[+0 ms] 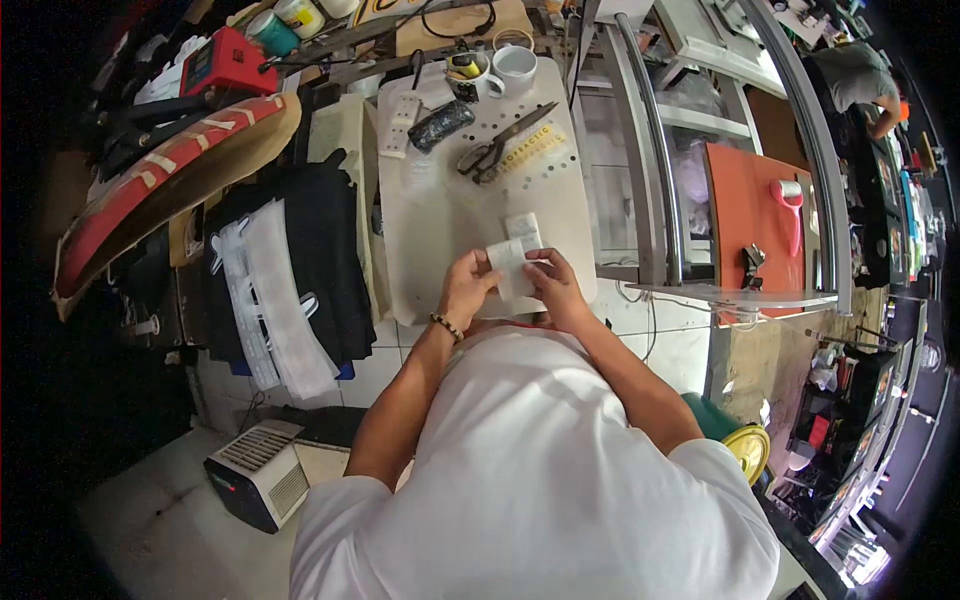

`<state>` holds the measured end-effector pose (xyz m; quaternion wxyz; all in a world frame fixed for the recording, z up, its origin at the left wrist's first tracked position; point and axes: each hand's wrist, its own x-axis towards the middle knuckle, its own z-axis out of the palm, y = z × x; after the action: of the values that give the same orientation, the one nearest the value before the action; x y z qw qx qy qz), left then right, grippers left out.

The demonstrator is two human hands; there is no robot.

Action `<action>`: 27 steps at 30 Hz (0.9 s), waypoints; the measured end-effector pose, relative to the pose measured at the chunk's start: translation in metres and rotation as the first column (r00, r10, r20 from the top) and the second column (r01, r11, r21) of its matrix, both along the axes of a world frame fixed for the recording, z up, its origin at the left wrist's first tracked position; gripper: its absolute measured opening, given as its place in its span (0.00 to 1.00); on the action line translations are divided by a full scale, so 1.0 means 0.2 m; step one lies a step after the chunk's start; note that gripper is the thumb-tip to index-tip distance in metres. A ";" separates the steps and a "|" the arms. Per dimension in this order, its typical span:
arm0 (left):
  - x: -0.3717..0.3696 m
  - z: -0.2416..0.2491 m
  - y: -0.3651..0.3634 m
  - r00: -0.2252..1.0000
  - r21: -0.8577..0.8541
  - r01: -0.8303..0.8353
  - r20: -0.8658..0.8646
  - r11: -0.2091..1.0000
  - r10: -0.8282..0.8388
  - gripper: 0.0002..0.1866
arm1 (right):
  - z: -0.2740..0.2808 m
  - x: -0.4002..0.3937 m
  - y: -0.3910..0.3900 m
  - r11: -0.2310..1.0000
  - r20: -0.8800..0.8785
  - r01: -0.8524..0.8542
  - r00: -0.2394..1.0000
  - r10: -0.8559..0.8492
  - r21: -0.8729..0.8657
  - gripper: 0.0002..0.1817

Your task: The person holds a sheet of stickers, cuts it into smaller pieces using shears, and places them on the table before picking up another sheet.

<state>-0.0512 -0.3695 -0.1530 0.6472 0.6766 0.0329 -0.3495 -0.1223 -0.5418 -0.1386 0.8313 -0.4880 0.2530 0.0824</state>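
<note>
Head view: both hands pinch a small white folded paper slip (512,268) — left hand (468,288) near edge, right hand (556,284) right edge. Black-handled metal scissors (500,147) lie farther off on the white board (430,215).

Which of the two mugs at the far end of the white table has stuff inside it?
The left mug, holding yellow and dark items. The white mug just right of it looks empty. Both stand beyond the scissors.
</note>
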 end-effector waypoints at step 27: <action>0.15 -0.13 -0.17 0.879 0.415 -0.052 0.451 0.908 -0.155 0.27 | -0.14 -0.02 -0.29 0.722 0.000 -0.100 0.991 0.137 -0.685 0.23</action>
<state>-0.0218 -0.4030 -0.1783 0.4667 0.8638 -0.0712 -0.1758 -0.1258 -0.5989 -0.1667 0.5930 -0.7762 0.2128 0.0243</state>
